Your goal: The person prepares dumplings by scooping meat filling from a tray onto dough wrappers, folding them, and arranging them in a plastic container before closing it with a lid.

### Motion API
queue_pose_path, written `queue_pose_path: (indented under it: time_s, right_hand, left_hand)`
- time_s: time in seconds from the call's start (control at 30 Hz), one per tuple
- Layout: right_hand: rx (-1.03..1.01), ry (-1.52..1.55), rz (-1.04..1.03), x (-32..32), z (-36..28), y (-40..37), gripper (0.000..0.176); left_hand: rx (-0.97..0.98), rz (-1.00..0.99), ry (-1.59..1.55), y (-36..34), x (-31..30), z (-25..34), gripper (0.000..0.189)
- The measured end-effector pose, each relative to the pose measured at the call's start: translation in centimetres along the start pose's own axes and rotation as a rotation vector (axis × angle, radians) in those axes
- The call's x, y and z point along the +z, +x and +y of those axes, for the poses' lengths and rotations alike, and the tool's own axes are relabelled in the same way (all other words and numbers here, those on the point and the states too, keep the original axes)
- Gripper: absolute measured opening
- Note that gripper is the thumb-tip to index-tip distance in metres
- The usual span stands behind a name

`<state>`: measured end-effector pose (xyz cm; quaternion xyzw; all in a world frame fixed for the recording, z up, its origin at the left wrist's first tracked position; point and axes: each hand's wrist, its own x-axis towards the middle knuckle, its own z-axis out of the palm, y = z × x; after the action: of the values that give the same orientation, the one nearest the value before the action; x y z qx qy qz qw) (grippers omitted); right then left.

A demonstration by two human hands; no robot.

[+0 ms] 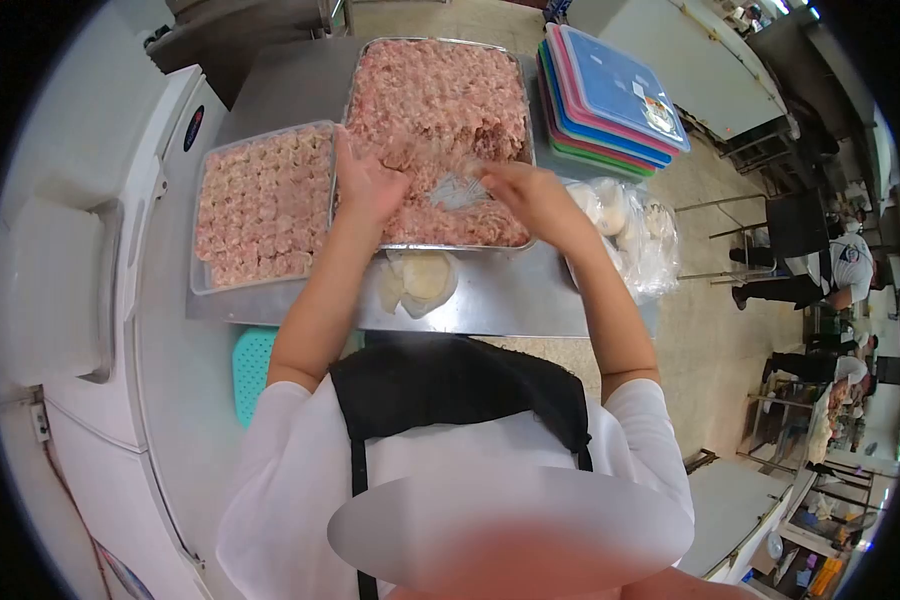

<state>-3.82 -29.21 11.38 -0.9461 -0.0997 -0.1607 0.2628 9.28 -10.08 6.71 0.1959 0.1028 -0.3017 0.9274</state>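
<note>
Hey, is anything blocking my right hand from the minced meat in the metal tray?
Nothing visible stands between your right hand and the minced meat; the hand is over the metal tray. The colourful plastic stack and clear plastic bag sit off to the tray's right.

Toward one o'clock, the right hand blurs at its fingertips. Toward two, the label on the blue lid is too small to read.
</note>
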Motion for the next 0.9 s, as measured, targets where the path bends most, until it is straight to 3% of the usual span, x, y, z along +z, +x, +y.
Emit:
queue_pose_path:
  time_s: [0.07,0.17,0.27,0.4,0.5,0.57,0.67,0.77,0.87,0.9]
  right_hand:
    - [0.156,0.246,0.054,-1.0,0.8,-0.2,0.029]
    - [0.419,0.43,-0.113,-1.9,1.5,-0.4,0.034]
    - [0.543,0.665,-0.154,-2.1,0.8,-0.4,0.033]
    - [0.515,0.86,-0.309,-0.4,1.7,-0.6,0.03]
    - [0.586,1.164,-0.197,-2.0,2.4,-0.8,0.033]
    - [0.586,1.045,-0.118,-2.6,3.9,-0.8,0.035]
    - [0.597,0.785,-0.113,-2.7,6.2,-1.3,0.033]
    - [0.567,0.768,-0.208,-1.9,6.0,-1.9,0.032]
    - [0.47,0.621,-0.28,-3.3,5.4,-1.5,0.032]
    - [0.434,0.552,-0.296,-3.7,5.3,-1.4,0.035]
  left_hand:
    - [-0.165,-0.265,-0.05,-0.6,0.0,1.2,0.083]
    - [-0.098,-0.285,0.205,-1.1,1.3,0.5,0.082]
    - [-0.132,-0.336,0.307,-0.5,1.3,-0.4,0.071]
    - [-0.068,-0.29,0.449,0.5,1.2,-2.6,0.053]
    - [-0.082,-0.285,0.406,1.4,0.0,-3.1,0.045]
    - [-0.059,-0.287,0.347,2.5,-1.6,-3.2,0.045]
    - [0.075,-0.226,0.559,1.1,-0.1,-3.3,0.056]
    - [0.46,-0.353,1.301,0.0,2.9,-2.5,0.073]
    - [0.835,-0.368,1.525,1.0,2.2,-2.7,0.073]
    - [0.751,-0.451,1.533,1.0,2.5,-2.5,0.068]
